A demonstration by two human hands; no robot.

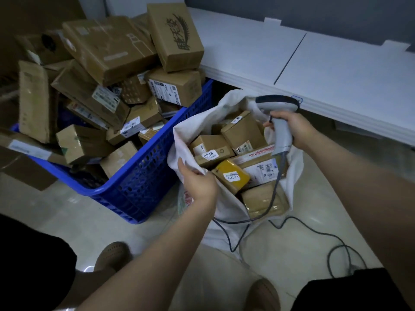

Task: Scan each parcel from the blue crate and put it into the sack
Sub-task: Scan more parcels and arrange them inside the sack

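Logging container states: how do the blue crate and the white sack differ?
The blue crate is rigid perforated plastic; the sack is soft white cloth. The crate is heaped above its rim with parcels; the sack's parcels lie below its rim. The left hand grips the sack's edge; no hand touches the crate. Both hold cardboard parcels.

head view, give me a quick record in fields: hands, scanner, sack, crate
left hand: grips the sack's near rim, holding it open
right hand: holds the scanner by its handle, above the sack
scanner: grey, corded; cable hangs down over the sack
sack: white, open; cardboard parcels and a yellow parcel inside
blue crate: beside the sack, heaped with boxes
parcel in hand: none
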